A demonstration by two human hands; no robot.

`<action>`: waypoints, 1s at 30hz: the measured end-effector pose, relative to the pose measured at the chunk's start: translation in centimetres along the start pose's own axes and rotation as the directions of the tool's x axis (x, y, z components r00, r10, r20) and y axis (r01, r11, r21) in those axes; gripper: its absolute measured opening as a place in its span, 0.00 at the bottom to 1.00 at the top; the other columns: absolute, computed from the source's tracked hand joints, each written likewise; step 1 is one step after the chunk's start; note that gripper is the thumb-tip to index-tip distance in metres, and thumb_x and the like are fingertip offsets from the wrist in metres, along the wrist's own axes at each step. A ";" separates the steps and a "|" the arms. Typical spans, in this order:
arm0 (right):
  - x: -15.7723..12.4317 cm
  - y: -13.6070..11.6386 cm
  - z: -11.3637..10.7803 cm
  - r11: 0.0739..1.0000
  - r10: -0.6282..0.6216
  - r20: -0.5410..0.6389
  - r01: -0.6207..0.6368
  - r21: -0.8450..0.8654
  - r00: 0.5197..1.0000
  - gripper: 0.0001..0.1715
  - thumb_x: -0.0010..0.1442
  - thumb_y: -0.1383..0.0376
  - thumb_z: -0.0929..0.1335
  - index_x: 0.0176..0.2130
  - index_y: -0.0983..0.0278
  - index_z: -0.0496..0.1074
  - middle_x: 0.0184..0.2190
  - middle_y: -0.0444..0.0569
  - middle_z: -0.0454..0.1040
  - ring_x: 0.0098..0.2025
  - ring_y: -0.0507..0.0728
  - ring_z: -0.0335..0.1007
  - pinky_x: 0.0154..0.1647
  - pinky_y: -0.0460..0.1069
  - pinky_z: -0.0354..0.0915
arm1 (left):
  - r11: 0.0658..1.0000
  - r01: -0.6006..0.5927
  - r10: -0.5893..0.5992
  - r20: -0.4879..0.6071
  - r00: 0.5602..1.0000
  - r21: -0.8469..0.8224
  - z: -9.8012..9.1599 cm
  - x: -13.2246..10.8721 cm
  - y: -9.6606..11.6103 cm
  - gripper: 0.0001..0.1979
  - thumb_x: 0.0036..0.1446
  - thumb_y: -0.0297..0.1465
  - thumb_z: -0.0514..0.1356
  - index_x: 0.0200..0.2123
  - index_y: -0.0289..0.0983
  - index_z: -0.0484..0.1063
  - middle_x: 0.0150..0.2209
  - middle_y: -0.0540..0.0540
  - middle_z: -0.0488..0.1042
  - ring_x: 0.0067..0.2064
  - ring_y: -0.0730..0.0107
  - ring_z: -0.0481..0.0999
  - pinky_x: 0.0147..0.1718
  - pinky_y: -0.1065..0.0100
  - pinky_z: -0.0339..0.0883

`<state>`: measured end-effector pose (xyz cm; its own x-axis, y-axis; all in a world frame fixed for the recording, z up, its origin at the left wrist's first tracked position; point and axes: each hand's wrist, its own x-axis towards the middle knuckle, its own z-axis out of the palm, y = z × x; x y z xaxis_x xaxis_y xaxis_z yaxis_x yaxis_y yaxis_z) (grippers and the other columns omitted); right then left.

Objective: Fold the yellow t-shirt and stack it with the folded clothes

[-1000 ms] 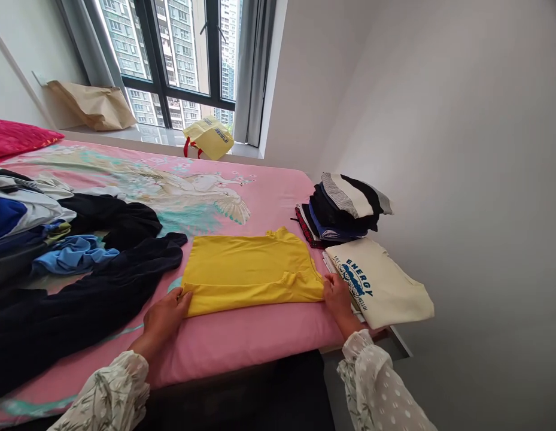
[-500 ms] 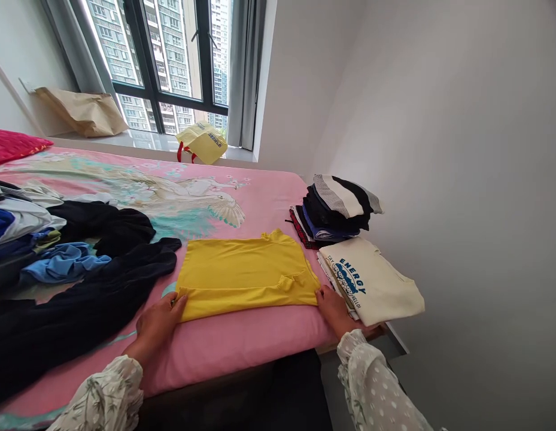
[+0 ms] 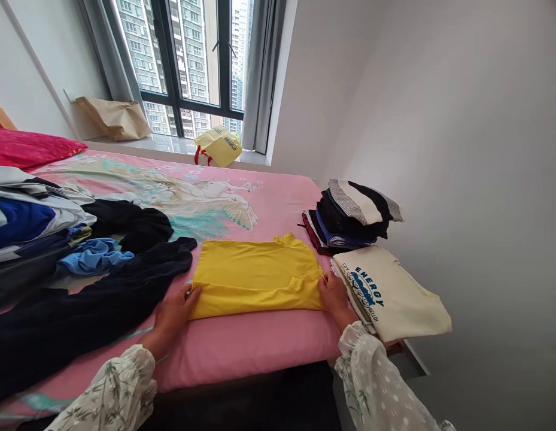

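Observation:
A yellow shirt lies flat near the front edge of the bed, with a strip folded over along its near side. At the shirt's left near corner, my left hand pinches the edge between thumb and fingers. My right hand grips the opposite end, around the right side of the folded strip. Just right of that hand rests a stack of folded clothes topped by a cream T-shirt with blue lettering.
Behind the cream T-shirt stands a pile of dark folded clothes. Loose clothes are heaped on the left of the pink bed sheet. A red pillow, a brown paper bag and a yellow bag sit farther back.
My view has turned a little to the left, so everything sits farther right. My right hand has slid slightly up the shirt's right end. Both hands stay on the shirt.

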<state>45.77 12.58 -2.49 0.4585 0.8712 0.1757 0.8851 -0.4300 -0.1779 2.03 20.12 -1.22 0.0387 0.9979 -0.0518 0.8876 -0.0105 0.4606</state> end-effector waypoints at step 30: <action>-6.8 -9.4 -0.2 0.653 -0.685 -0.108 0.673 0.347 0.721 0.17 0.65 0.64 0.58 0.49 0.64 0.67 0.47 0.53 0.71 0.51 0.57 0.63 0.56 0.53 0.57 | 0.746 -0.664 0.664 0.013 0.747 0.056 3.7 -2.1 4.0 0.21 0.63 0.33 0.43 0.52 0.41 0.70 0.55 0.45 0.70 0.60 0.63 0.64 0.60 0.57 0.51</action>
<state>34.34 10.68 -1.81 -0.2670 0.8966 0.3533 0.8590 0.3876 -0.3345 7.24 17.77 -2.55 0.6245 0.7380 0.2557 0.6620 -0.6739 0.3281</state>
